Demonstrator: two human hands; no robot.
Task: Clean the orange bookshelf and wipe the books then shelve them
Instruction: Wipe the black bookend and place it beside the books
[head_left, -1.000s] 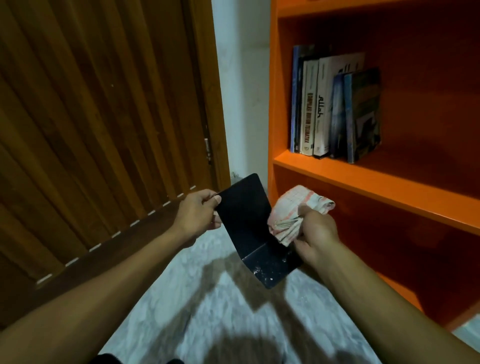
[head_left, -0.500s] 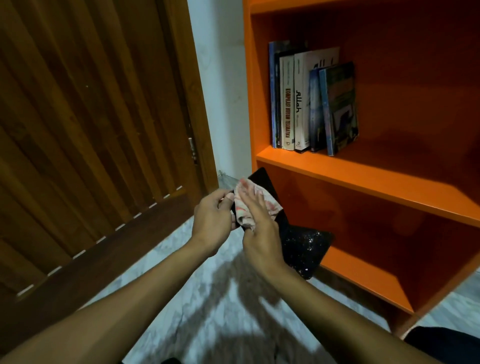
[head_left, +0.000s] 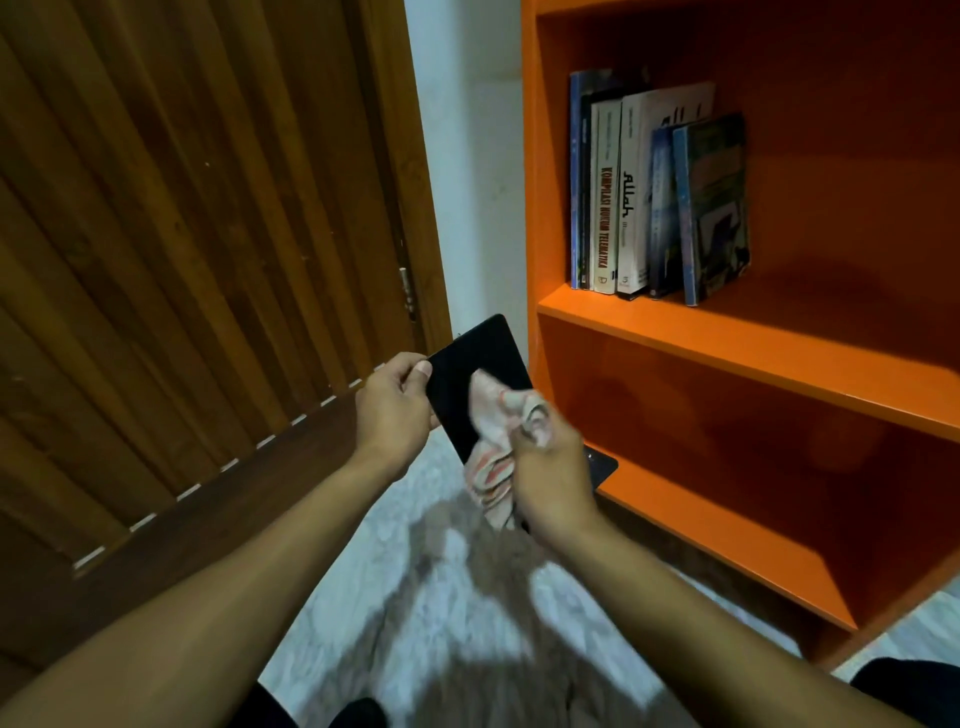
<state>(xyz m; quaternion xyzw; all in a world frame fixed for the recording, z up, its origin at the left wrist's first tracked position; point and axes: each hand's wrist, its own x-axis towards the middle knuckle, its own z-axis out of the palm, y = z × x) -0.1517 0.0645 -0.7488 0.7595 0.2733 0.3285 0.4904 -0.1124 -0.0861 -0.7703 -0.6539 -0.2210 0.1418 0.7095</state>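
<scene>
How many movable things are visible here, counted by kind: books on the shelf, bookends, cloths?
Books standing on the shelf: 6, counted by spines, from the blue one to the dark-covered one
Black bookend: 1
Cloth: 1
Total: 8

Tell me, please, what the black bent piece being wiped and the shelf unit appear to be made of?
Black bent piece: probably thin sheet metal, matte black, judging by its thin edge and sharp bend. Orange bookshelf: likely painted or laminated board; smooth, uniform orange, no grain.
</scene>
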